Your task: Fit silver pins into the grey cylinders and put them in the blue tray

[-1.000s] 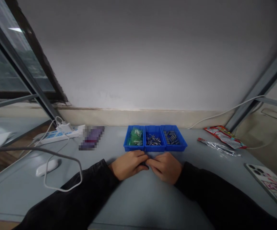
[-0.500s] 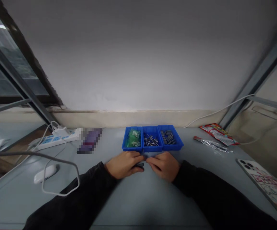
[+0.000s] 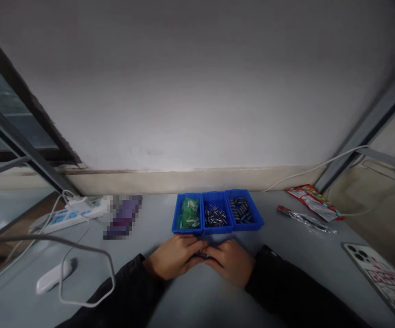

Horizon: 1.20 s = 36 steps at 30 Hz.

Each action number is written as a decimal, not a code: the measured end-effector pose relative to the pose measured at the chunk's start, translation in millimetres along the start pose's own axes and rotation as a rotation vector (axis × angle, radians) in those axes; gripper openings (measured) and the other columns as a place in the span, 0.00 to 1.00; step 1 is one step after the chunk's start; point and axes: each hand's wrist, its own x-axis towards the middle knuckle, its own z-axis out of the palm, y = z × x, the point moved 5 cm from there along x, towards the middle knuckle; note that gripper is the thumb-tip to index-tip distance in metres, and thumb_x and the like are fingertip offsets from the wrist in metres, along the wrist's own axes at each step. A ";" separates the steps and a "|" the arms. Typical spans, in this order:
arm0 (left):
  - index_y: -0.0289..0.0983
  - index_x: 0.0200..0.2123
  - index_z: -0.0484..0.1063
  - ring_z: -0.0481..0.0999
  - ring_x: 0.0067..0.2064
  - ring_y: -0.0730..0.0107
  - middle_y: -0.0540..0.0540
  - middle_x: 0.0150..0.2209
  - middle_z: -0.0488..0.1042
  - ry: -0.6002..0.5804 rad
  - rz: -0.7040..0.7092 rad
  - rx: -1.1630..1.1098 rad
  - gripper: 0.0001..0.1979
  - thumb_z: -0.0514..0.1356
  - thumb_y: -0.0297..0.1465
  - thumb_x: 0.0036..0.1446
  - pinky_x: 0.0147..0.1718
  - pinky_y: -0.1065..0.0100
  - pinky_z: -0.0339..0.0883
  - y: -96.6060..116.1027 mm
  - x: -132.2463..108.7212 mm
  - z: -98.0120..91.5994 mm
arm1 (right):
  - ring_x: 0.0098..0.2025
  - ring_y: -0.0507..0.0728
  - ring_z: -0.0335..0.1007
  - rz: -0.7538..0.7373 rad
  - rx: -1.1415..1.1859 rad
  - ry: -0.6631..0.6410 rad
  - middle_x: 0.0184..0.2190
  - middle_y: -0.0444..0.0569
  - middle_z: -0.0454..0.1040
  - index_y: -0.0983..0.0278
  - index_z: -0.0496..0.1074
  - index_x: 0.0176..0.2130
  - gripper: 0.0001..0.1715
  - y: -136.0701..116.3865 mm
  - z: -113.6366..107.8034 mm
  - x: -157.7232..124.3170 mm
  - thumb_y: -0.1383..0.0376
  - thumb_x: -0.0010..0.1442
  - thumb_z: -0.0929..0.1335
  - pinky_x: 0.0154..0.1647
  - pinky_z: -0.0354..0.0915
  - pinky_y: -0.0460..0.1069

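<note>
My left hand (image 3: 176,256) and my right hand (image 3: 230,260) meet at the fingertips, just in front of three joined blue bins. Between the fingers of both hands sits a small dark piece (image 3: 202,254), mostly hidden. The left bin (image 3: 176,221) holds a green bag with pale small cylinders. Thin metal pins (image 3: 215,215) lie in the middle bin (image 3: 218,230). In the right bin (image 3: 257,222) are dark grey cylinders (image 3: 242,210).
A white power strip (image 3: 70,218), a purple packet (image 3: 125,216), a white mouse (image 3: 54,275) and a looping cable (image 3: 110,273) are on the left. Red packets (image 3: 313,202), a clear wrapper (image 3: 306,221) and a phone (image 3: 377,275) lie on the right.
The fingertips of both hands have come together around the small piece. The view has tilted up, so the bins and hands appear lower.
</note>
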 end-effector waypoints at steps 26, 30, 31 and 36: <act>0.36 0.56 0.68 0.79 0.40 0.61 0.43 0.40 0.77 -0.013 0.005 -0.091 0.16 0.56 0.35 0.70 0.40 0.63 0.72 -1.7 2.9 8.0 | 0.37 0.57 0.77 0.086 0.194 -0.136 0.37 0.46 0.80 0.61 0.75 0.47 0.12 4.2 -9.9 -0.7 0.59 0.66 0.69 0.36 0.62 0.49; 0.36 0.56 0.68 0.78 0.38 0.61 0.43 0.39 0.77 0.018 0.011 -0.074 0.15 0.56 0.36 0.70 0.37 0.63 0.72 -1.8 3.2 7.7 | 0.39 0.57 0.77 0.104 0.200 -0.169 0.38 0.46 0.80 0.61 0.74 0.48 0.12 3.0 -12.6 0.8 0.60 0.66 0.69 0.38 0.63 0.50; 0.36 0.56 0.68 0.78 0.38 0.61 0.43 0.38 0.77 0.021 0.015 -0.073 0.15 0.56 0.36 0.70 0.37 0.63 0.71 -1.8 3.2 7.9 | 0.39 0.57 0.77 0.113 0.198 -0.179 0.38 0.46 0.80 0.61 0.74 0.48 0.12 3.3 -12.3 1.0 0.61 0.66 0.69 0.39 0.63 0.50; 0.36 0.55 0.68 0.78 0.38 0.62 0.44 0.38 0.77 0.021 0.014 -0.081 0.15 0.57 0.35 0.69 0.37 0.64 0.71 -3.2 3.3 9.8 | 0.39 0.57 0.76 0.111 0.218 -0.158 0.39 0.45 0.79 0.61 0.74 0.49 0.12 5.5 -9.0 0.8 0.62 0.66 0.69 0.39 0.63 0.50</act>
